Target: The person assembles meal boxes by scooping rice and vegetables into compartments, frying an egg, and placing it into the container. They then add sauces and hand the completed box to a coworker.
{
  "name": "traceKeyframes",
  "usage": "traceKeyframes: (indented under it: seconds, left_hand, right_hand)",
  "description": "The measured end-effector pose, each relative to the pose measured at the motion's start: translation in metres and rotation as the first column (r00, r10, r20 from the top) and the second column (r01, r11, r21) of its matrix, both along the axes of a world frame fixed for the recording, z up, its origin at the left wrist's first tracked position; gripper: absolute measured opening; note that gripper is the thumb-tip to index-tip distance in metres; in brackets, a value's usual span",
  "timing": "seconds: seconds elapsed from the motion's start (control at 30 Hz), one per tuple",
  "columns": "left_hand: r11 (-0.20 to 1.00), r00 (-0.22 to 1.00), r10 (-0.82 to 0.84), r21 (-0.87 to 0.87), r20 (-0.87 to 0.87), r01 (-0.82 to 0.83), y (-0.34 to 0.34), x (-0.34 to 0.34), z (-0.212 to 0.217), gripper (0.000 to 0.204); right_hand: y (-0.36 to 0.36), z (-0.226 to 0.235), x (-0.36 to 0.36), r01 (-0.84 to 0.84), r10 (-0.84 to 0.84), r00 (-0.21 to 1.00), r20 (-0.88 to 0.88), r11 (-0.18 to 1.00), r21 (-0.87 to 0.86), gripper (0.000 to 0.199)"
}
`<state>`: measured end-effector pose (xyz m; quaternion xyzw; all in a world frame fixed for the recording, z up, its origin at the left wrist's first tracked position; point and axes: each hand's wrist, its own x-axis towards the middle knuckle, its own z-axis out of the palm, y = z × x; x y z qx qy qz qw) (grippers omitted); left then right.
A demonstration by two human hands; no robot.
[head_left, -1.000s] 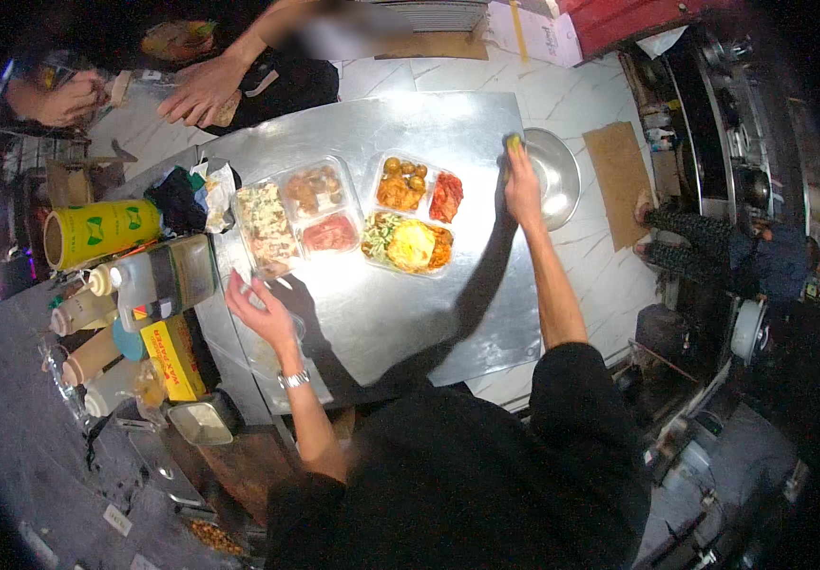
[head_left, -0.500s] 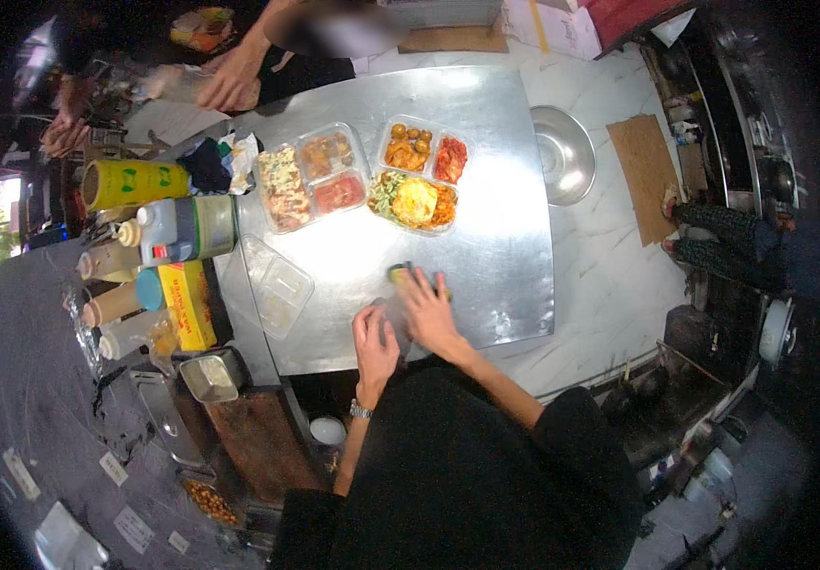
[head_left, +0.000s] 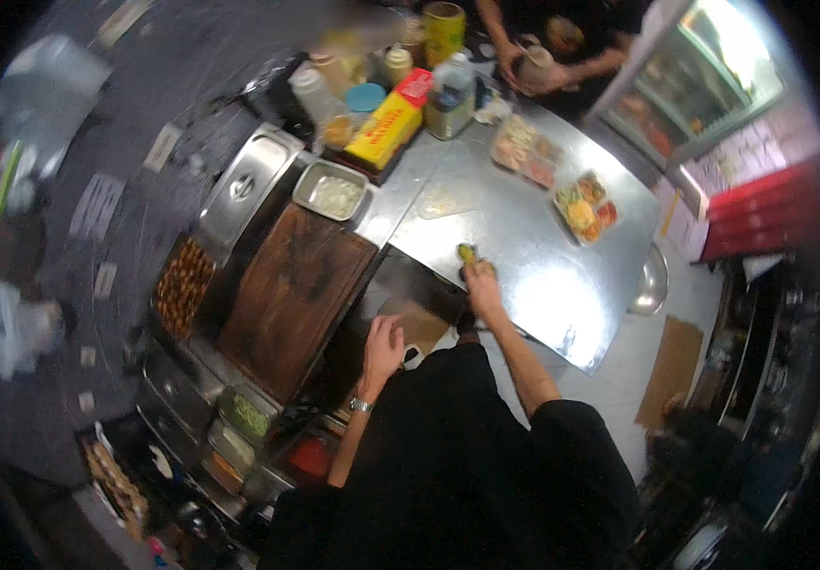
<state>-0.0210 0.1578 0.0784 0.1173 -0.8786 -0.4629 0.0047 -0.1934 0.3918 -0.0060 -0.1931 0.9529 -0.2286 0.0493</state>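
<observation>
My right hand (head_left: 482,281) is closed on a small yellow-green sponge (head_left: 467,253), pressed to the near edge of the steel table (head_left: 514,249). My left hand (head_left: 384,346), with a metal watch on its wrist, hangs beside the wooden cutting board (head_left: 301,294), its fingers loosely bent and nothing seen in them. Farther back on the table are two clear compartment trays of food: one (head_left: 524,150) near the bottles, the other (head_left: 584,209) with a fried egg on top. A clear plastic lid (head_left: 446,201) lies to the left of the sponge.
A yellow-and-red box (head_left: 389,122), a large bottle (head_left: 451,98) and squeeze bottles (head_left: 310,92) stand at the back left. A steel pan (head_left: 332,190) sits behind the board. Across the table, another person's hands (head_left: 533,74) hold a cup-like thing. A steel bowl (head_left: 652,282) stands right.
My view has swung left, bringing the cutting board and food pans into sight. The right hand has brought the sponge to the table's near edge; my left hand has left the tabletop.
</observation>
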Motion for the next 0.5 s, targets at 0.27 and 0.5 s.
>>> traceKeyframes:
  seconds: [0.27,0.5]
  left_hand:
    - [0.267,0.773,0.471,0.767,0.424,-0.583,-0.036,0.092,-0.005,0.061]
    - [0.284,0.635,0.749,0.775,0.188,-0.565,-0.143,0.111,-0.037,0.068]
  right_hand:
    - [-0.184,0.051,0.102,0.054,0.562,0.671,0.484,0.613,-0.788,0.057]
    - [-0.2,0.096,0.088,-0.306,0.555,0.771,0.311,0.752,-0.584,0.058]
